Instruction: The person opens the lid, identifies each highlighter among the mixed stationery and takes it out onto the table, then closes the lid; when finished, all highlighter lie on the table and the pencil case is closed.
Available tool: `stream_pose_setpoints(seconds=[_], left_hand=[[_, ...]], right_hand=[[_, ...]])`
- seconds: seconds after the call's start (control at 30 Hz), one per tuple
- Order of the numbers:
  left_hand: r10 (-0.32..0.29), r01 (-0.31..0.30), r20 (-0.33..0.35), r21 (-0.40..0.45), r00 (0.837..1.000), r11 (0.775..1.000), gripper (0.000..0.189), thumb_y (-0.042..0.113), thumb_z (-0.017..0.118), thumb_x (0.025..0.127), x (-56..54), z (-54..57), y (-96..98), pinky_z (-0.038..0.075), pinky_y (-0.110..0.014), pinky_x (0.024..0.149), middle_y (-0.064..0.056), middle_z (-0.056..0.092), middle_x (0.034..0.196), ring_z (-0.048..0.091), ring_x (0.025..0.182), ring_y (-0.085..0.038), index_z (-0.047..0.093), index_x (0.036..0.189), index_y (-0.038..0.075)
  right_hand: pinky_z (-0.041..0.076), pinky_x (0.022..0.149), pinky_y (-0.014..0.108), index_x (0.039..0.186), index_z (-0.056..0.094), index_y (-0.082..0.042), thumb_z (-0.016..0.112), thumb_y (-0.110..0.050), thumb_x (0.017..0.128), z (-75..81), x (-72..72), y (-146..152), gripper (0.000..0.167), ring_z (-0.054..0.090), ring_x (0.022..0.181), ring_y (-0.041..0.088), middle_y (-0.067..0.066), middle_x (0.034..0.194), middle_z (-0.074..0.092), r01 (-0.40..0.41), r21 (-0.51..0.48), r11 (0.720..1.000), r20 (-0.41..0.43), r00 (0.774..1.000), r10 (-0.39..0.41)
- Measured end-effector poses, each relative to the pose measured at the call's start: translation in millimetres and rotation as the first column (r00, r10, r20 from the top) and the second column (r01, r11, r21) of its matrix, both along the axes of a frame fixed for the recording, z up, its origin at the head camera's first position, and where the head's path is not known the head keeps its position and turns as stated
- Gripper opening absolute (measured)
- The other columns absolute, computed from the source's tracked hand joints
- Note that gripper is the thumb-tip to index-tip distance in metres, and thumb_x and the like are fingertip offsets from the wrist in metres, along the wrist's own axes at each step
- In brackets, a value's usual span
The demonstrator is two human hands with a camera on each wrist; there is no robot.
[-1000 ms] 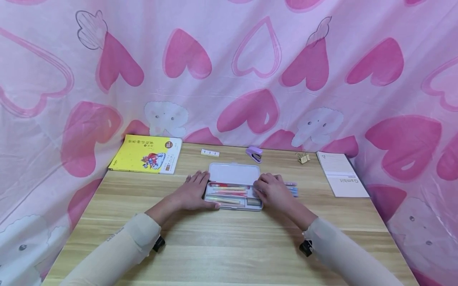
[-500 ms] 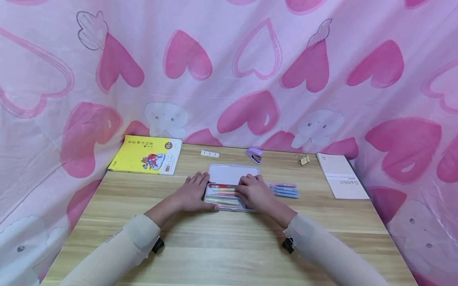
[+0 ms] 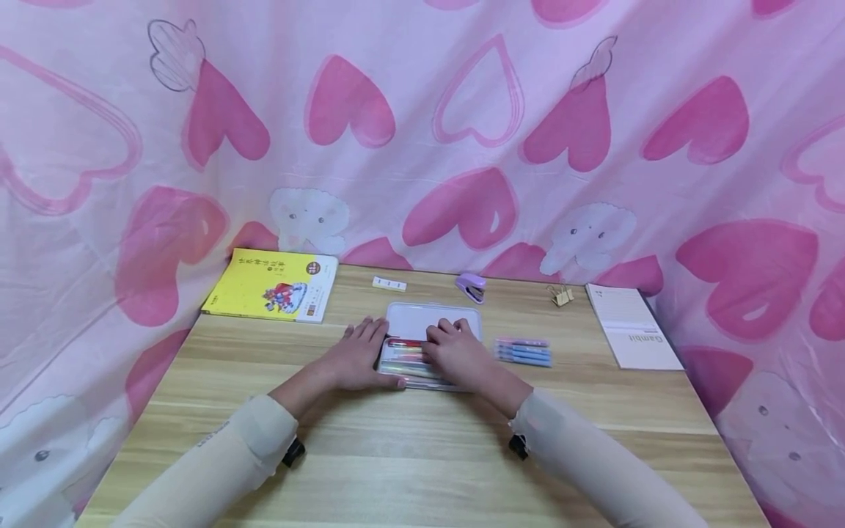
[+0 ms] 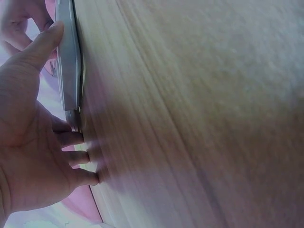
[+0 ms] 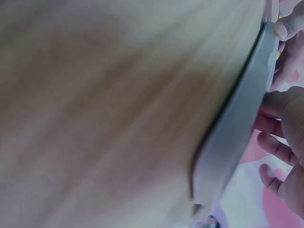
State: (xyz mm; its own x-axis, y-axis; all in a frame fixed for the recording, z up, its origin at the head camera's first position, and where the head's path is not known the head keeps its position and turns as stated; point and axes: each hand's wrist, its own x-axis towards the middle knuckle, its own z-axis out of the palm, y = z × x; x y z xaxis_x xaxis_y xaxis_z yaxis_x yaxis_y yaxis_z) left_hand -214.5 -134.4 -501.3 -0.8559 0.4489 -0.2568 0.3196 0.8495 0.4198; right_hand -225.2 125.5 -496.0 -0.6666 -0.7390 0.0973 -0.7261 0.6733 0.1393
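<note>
A white pencil case lies open on the table, its lid folded back. Inside it are several pens, red and pale ones among them. My left hand rests at the case's left end with fingers spread, and its thumb touches the front edge. In the left wrist view those fingertips touch the tabletop. Over the right part of the case is my right hand, its fingers bent down into the tray. The case wall hides its thumb and index tips in the right wrist view.
Several pink and blue pens lie right of the case. Behind stand a purple stapler, a small white strip and gold binder clips. A yellow book lies left, a notepad right.
My right hand has moved left along the case, from its right end to over the pens, uncovering the loose pens on the table. My left hand has stayed in place.
</note>
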Motion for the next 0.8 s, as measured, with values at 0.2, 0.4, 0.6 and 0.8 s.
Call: stream_pose_setpoints(seconds=[0.2,0.4,0.6,0.8], left_hand=[[-0.003,0.003,-0.009,0.000,1.000,1.000,0.133,0.083,0.072,0.089,-0.4,-0.8,0.1,0.012,-0.066,0.140,-0.020,0.018,0.186,0.009,0.174,-0.044,0.016,0.176,0.001],[-0.003,0.003,-0.003,0.006,1.000,1.000,0.133,0.082,0.073,0.089,-0.5,-1.0,0.1,0.012,-0.066,0.140,-0.020,0.018,0.185,0.009,0.174,-0.044,0.016,0.176,0.000],[-0.004,0.004,0.006,0.003,1.000,1.000,0.132,0.081,0.073,0.090,0.4,-0.6,0.2,0.012,-0.066,0.140,-0.021,0.016,0.185,0.009,0.174,-0.045,0.015,0.176,0.000],[-0.002,0.002,0.002,0.008,1.000,1.000,0.132,0.080,0.073,0.090,0.0,-1.0,0.3,0.012,-0.067,0.140,-0.023,0.017,0.185,0.010,0.173,-0.046,0.016,0.176,-0.001]], right_hand=[[0.055,0.093,0.047,0.117,0.081,-0.019,0.065,-0.030,0.113,5.4,0.6,-5.7,0.020,0.059,0.112,0.024,0.002,0.121,0.069,-0.026,0.163,0.986,-0.058,0.998,0.036],[0.057,0.091,0.050,0.115,0.079,-0.017,0.066,-0.034,0.113,2.4,-2.0,-7.1,0.021,0.063,0.110,0.025,0.003,0.116,0.070,0.048,0.059,0.997,0.064,0.997,-0.052],[0.057,0.093,0.051,0.122,0.078,-0.016,0.067,-0.032,0.112,-0.3,-3.2,-7.5,0.021,0.061,0.112,0.025,0.004,0.122,0.068,0.101,0.023,0.995,0.130,0.986,-0.103],[0.057,0.093,0.051,0.121,0.078,-0.015,0.069,-0.031,0.111,-1.2,-2.2,-8.4,0.021,0.061,0.110,0.025,0.004,0.121,0.070,0.125,-0.020,0.992,0.130,0.984,-0.121]])
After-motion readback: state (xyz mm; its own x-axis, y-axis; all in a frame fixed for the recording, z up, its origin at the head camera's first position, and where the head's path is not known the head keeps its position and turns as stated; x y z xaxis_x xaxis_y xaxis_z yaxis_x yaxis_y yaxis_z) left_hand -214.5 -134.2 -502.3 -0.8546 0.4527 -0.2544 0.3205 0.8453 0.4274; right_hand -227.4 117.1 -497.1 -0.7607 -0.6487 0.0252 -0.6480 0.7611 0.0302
